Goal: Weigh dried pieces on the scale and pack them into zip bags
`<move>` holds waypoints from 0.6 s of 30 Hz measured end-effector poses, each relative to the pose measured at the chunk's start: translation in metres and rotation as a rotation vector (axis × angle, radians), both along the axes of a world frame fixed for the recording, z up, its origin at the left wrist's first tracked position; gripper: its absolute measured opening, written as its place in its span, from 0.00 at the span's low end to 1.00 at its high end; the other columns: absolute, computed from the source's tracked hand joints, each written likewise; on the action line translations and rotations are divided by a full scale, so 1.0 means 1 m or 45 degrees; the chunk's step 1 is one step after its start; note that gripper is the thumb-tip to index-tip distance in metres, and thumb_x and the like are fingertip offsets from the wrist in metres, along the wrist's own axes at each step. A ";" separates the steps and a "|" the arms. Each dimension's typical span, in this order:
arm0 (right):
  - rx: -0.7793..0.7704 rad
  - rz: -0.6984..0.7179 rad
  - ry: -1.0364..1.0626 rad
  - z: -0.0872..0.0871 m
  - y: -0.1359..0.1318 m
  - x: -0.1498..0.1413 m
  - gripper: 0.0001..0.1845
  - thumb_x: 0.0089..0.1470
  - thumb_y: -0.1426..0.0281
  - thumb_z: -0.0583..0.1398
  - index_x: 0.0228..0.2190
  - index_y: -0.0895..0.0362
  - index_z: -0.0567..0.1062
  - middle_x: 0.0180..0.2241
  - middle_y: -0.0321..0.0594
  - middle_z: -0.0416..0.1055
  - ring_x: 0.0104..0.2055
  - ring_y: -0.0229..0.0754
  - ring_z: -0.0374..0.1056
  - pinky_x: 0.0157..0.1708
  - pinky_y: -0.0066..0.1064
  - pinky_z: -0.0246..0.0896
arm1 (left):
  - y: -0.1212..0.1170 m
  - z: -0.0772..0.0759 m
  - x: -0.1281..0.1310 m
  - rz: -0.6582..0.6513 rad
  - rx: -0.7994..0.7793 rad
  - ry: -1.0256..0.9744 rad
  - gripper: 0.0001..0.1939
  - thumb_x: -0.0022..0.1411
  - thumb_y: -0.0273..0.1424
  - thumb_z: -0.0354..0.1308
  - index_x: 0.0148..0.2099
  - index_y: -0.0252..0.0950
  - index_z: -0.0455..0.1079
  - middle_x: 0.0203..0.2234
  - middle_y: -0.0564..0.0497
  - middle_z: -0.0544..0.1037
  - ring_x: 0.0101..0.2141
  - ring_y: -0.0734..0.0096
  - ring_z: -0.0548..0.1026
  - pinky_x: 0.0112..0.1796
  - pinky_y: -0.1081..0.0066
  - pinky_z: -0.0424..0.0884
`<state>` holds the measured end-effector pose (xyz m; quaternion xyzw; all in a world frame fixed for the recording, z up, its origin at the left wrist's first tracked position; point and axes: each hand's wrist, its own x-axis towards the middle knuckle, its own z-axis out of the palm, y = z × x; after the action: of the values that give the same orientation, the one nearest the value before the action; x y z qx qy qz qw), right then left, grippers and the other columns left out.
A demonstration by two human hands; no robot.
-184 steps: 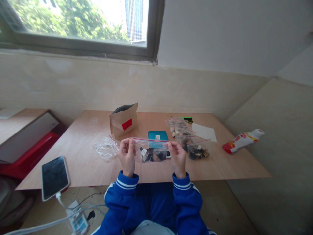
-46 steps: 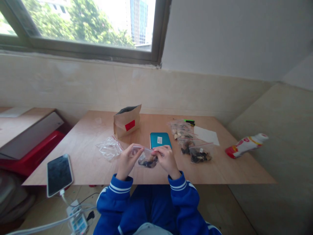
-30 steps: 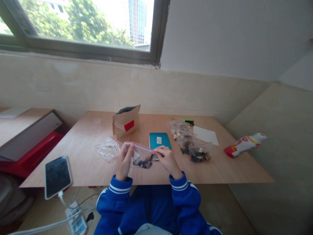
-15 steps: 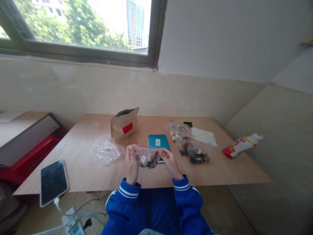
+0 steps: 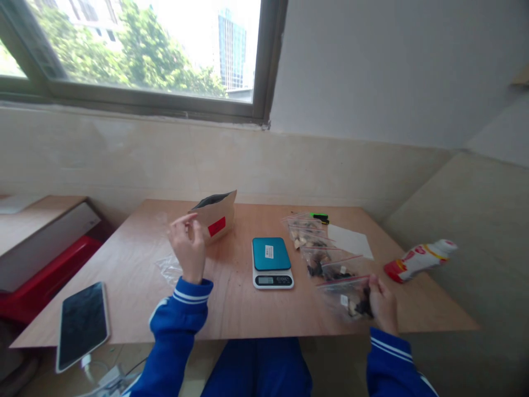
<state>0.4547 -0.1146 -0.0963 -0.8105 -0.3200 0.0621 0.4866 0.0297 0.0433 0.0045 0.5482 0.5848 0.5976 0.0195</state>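
My right hand [image 5: 383, 303] grips the upper right corner of a clear zip-lock bag [image 5: 345, 302] with dark and pale dried pieces and a small white label inside. The bag is low over the table's front right, by a row of similar filled zip-lock bags [image 5: 316, 259]. My left hand [image 5: 188, 248] is raised, its fingers loosely apart with nothing in them. It is in front of an open brown paper pouch [image 5: 223, 215] with a red label and partly hides some clear plastic bags [image 5: 167, 270]. Between my hands stands a small digital scale [image 5: 271, 253] with a blue top.
A white and red bottle [image 5: 421, 259] stands at the right edge. White paper [image 5: 351, 241] and a green and black pen-like item [image 5: 319, 217] lie behind the filled bags. A tablet [image 5: 82, 325] with a cable plugged in overhangs the table's front left edge.
The filled bag has gone from both hands over the scale to the right, now in my right hand only. My left hand has let go and moved left and up.
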 end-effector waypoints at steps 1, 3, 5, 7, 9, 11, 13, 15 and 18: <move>-0.090 -0.071 -0.095 -0.006 0.000 0.007 0.32 0.50 0.43 0.47 0.21 0.57 0.70 0.19 0.45 0.70 0.23 0.46 0.65 0.25 0.35 0.58 | 0.013 0.011 -0.005 0.085 0.001 0.088 0.13 0.64 0.34 0.48 0.46 0.35 0.69 0.43 0.44 0.72 0.47 0.60 0.68 0.51 0.56 0.60; -0.255 -0.185 -0.208 -0.017 0.007 0.011 0.26 0.55 0.53 0.45 0.22 0.57 0.71 0.21 0.48 0.70 0.25 0.47 0.64 0.27 0.36 0.56 | 0.036 0.029 -0.011 0.165 -0.128 0.240 0.15 0.62 0.36 0.50 0.47 0.36 0.70 0.45 0.42 0.72 0.48 0.56 0.68 0.51 0.54 0.60; -0.324 -0.261 -0.275 -0.024 0.020 0.008 0.21 0.55 0.61 0.45 0.25 0.59 0.71 0.23 0.50 0.70 0.25 0.48 0.62 0.27 0.37 0.54 | 0.054 0.042 -0.013 0.099 -0.365 0.374 0.18 0.59 0.39 0.52 0.47 0.35 0.71 0.46 0.40 0.72 0.48 0.52 0.69 0.48 0.56 0.63; -0.320 -0.288 -0.301 -0.028 0.035 0.004 0.18 0.54 0.65 0.46 0.29 0.61 0.72 0.25 0.52 0.70 0.27 0.49 0.62 0.29 0.38 0.54 | 0.065 0.050 -0.013 -0.088 -0.612 0.406 0.18 0.58 0.40 0.52 0.45 0.36 0.73 0.43 0.42 0.75 0.45 0.54 0.72 0.44 0.61 0.66; -0.276 -0.305 -0.345 -0.026 0.048 0.003 0.16 0.53 0.67 0.48 0.32 0.63 0.71 0.29 0.55 0.70 0.32 0.52 0.64 0.32 0.41 0.56 | 0.067 0.055 -0.013 -0.236 -0.785 0.393 0.16 0.57 0.40 0.52 0.43 0.39 0.74 0.39 0.46 0.78 0.43 0.58 0.74 0.39 0.66 0.67; -0.196 -0.324 -0.425 -0.018 0.057 0.000 0.15 0.51 0.67 0.50 0.35 0.64 0.70 0.36 0.62 0.69 0.40 0.58 0.63 0.38 0.47 0.55 | 0.061 0.057 -0.013 -0.263 -0.863 0.434 0.14 0.56 0.39 0.53 0.42 0.42 0.74 0.38 0.50 0.79 0.42 0.59 0.75 0.36 0.68 0.66; -0.012 -0.257 -0.520 -0.002 0.064 -0.009 0.15 0.51 0.67 0.52 0.38 0.65 0.68 0.41 0.67 0.66 0.47 0.63 0.59 0.44 0.55 0.52 | 0.049 0.056 -0.011 -0.255 -0.863 0.529 0.13 0.55 0.39 0.54 0.39 0.43 0.75 0.37 0.51 0.80 0.40 0.59 0.76 0.33 0.69 0.65; 0.181 -0.048 -0.589 0.023 0.069 -0.031 0.16 0.53 0.66 0.52 0.38 0.64 0.68 0.42 0.64 0.66 0.47 0.61 0.60 0.46 0.55 0.53 | 0.033 0.051 -0.008 -0.288 -0.815 0.595 0.12 0.56 0.40 0.53 0.36 0.43 0.75 0.34 0.52 0.80 0.38 0.61 0.76 0.31 0.70 0.63; 0.242 0.483 -0.597 0.070 0.077 -0.092 0.13 0.58 0.65 0.50 0.37 0.56 0.71 0.38 0.44 0.71 0.41 0.45 0.68 0.44 0.39 0.63 | 0.007 0.034 -0.001 -0.380 -0.697 0.610 0.10 0.57 0.38 0.53 0.35 0.42 0.74 0.32 0.53 0.80 0.34 0.65 0.77 0.29 0.72 0.63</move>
<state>0.3626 -0.0371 -0.0265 -0.6793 -0.5734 -0.0671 0.4530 0.0289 0.0507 0.0389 0.7258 0.6243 0.2652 0.1147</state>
